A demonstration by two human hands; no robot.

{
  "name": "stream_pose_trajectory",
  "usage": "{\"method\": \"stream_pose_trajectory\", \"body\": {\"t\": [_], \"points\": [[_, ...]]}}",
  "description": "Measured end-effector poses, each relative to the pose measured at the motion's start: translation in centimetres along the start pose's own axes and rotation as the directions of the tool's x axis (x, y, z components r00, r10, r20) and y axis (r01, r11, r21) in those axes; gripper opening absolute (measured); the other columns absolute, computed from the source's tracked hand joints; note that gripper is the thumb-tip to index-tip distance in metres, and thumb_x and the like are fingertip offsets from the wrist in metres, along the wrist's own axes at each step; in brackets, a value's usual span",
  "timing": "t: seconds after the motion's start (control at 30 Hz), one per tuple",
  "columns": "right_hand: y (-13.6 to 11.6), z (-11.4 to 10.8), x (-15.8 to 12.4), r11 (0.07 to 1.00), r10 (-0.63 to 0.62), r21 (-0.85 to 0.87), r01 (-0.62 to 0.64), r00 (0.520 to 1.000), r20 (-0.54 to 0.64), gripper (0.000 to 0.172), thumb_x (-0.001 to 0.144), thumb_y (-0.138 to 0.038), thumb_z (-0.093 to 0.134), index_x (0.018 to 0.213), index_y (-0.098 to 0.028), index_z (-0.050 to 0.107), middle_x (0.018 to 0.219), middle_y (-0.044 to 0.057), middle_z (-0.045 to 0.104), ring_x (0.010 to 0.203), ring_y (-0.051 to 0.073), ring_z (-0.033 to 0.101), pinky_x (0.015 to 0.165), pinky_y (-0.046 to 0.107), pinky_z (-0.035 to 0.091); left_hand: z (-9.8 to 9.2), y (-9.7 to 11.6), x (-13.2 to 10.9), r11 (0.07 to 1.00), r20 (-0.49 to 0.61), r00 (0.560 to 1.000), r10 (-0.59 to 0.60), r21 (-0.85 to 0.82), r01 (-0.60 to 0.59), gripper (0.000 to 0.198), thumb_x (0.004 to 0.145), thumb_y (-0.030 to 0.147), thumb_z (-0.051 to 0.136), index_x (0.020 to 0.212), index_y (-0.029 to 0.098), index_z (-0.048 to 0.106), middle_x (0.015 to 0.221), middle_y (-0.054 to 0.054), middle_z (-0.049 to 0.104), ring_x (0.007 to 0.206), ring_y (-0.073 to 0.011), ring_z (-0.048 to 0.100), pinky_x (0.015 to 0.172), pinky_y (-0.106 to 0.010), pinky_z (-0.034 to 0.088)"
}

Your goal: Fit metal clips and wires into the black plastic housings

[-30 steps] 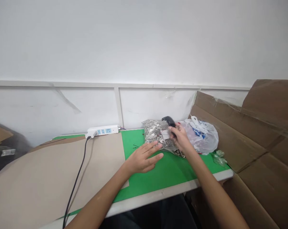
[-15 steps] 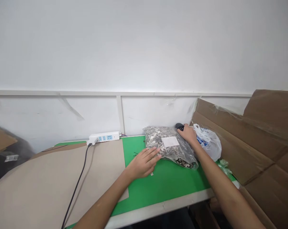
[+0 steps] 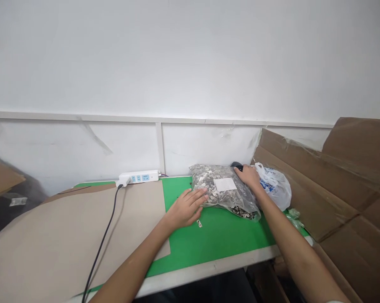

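A clear plastic bag (image 3: 209,181) full of small metal parts lies on the green table top (image 3: 218,235), with a white label (image 3: 225,184) on it. Darker parts show at its front right corner. My left hand (image 3: 186,208) is spread flat, its fingertips at the bag's front left edge. Just beside its thumb lies a small loose metal piece (image 3: 199,224). Behind the bag, my right hand (image 3: 249,176) has its fingers closed on a black rounded object (image 3: 237,165) that looks like a computer mouse. Part of that object is hidden by the fingers.
A white plastic bag (image 3: 276,189) sits right of my right forearm, against a large cardboard sheet (image 3: 335,193). On the left, a white power strip (image 3: 142,176) with a plugged-in black cable (image 3: 104,240) rests by a beige board (image 3: 67,235). The wall (image 3: 190,63) stands behind.
My left hand has shifted slightly left along the bag, and more of the loose metal piece shows. My right hand stays on the black object. The view has tilted a little.
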State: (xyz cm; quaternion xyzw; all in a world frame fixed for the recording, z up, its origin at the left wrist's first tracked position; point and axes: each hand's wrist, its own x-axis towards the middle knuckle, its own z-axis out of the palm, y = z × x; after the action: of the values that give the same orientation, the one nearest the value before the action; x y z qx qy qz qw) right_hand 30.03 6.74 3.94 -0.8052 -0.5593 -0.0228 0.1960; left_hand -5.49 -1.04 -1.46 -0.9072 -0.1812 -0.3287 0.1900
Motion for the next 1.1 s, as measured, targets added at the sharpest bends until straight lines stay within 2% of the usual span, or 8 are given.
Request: {"method": "stream_pose_trajectory", "body": {"t": [0.2, 0.37, 0.43, 0.5, 0.6, 0.73, 0.97, 1.1], "points": [[0.4, -0.1, -5.5, 0.982, -0.138, 0.107, 0.157, 0.976, -0.168, 0.062, 0.104, -0.046, 0.047, 0.148, -0.003, 0.049, 0.151, 0.024, 0.055, 0.143, 0.033, 0.046, 0.121, 0.045, 0.035, 0.1, -0.4, -0.2, 0.995, 0.063, 0.993, -0.099, 0.027, 0.098, 0.047, 0.104, 0.024, 0.043, 0.15, 0.02, 0.049, 0.156, -0.012, 0.055, 0.144, -0.0231, 0.055, 0.118, -0.047, 0.047], [7.2, 2.2, -22.4, 0.797, -0.312, 0.328, 0.506, 0.812, -0.494, 0.026, 0.103, -0.041, 0.056, 0.114, -0.022, 0.07, 0.115, 0.01, 0.074, 0.12, 0.027, 0.064, 0.111, 0.047, 0.048, 0.7, -0.8, 0.3, 0.928, 0.173, 0.912, -0.371, 0.023, 0.373, 0.048, 0.104, 0.035, 0.042, 0.149, 0.021, 0.051, 0.165, -0.015, 0.043, 0.15, -0.0313, 0.047, 0.122, -0.06, 0.041], [11.2, 2.9, -30.0, 0.797, -0.305, 0.397, 0.456, 0.87, -0.387, 0.018, 0.101, -0.038, 0.061, 0.106, -0.025, 0.073, 0.113, 0.007, 0.075, 0.119, 0.027, 0.066, 0.109, 0.045, 0.051, 1.2, -1.0, 0.6, 0.884, 0.202, 0.865, -0.46, 0.012, 0.468, 0.052, 0.103, 0.04, 0.043, 0.149, 0.017, 0.049, 0.167, -0.018, 0.039, 0.153, -0.0349, 0.043, 0.122, -0.065, 0.039], [15.3, 3.5, -36.2, 0.841, -0.139, 0.496, 0.215, 0.973, -0.185, 0.026, 0.103, -0.042, 0.055, 0.107, -0.027, 0.075, 0.124, 0.008, 0.073, 0.118, 0.026, 0.069, 0.103, 0.041, 0.056, 1.8, -1.2, 0.9, 0.848, 0.208, 0.83, -0.517, -0.008, 0.53, 0.056, 0.102, 0.044, 0.044, 0.149, 0.014, 0.047, 0.167, -0.021, 0.037, 0.154, -0.0373, 0.04, 0.123, -0.066, 0.037], [20.6, 5.0, -41.3, 0.811, 0.127, 0.564, -0.157, 0.988, 0.093, 0.043, 0.106, -0.051, 0.043, 0.124, -0.025, 0.071, 0.132, 0.011, 0.072, 0.123, 0.027, 0.069, 0.105, 0.04, 0.057, 2.4, -1.6, 1.4, 0.837, 0.201, 0.828, -0.523, -0.064, 0.544, 0.062, 0.101, 0.052, 0.043, 0.147, 0.011, 0.049, 0.163, -0.025, 0.041, 0.156, -0.0399, 0.036, 0.123, -0.067, 0.036], [25.3, 8.7, -41.0, 0.9, 0.168, 0.324, -0.292, 0.917, 0.363, 0.05, 0.104, -0.039, 0.032, 0.129, -0.018, 0.07, 0.133, 0.014, 0.071, 0.127, 0.027, 0.067, 0.113, 0.042, 0.051, 2.6, -1.6, 1.9, 0.838, 0.19, 0.839, -0.509, -0.113, 0.534, 0.065, 0.1, 0.056, 0.041, 0.146, 0.011, 0.049, 0.163, -0.025, 0.04, 0.158, -0.0402, 0.032, 0.125, -0.066, 0.033], [26.8, 15.4, -37.0, 0.958, 0.253, 0.016, -0.286, 0.871, 0.421, 0.048, 0.093, -0.023, 0.053, 0.14, -0.011, 0.061, 0.147, 0.025, 0.057, 0.14, 0.042, 0.049, 0.11, 0.054, 0.044, 2.7, -1.4, 2.0, 0.816, 0.177, 0.819, -0.546, -0.11, 0.567, 0.066, 0.101, 0.058, 0.04, 0.144, 0.01, 0.05, 0.164, -0.025, 0.037, 0.157, -0.0381, 0.033, 0.129, -0.062, 0.031], [27.2, 17.5, -35.8, 0.973, 0.222, -0.054, -0.225, 0.846, 0.485, 0.043, 0.094, -0.013, 0.047, 0.129, -0.017, 0.07, 0.133, 0.023, 0.066, 0.123, 0.042, 0.059, 0.096, 0.061, 0.047, 2.6, -1.5, 2.0, 0.81, 0.191, 0.813, -0.549, -0.117, 0.575, 0.06, 0.102, 0.056, 0.039, 0.138, 0.012, 0.055, 0.162, -0.024, 0.04, 0.157, -0.0369, 0.034, 0.13, -0.062, 0.032]]}}
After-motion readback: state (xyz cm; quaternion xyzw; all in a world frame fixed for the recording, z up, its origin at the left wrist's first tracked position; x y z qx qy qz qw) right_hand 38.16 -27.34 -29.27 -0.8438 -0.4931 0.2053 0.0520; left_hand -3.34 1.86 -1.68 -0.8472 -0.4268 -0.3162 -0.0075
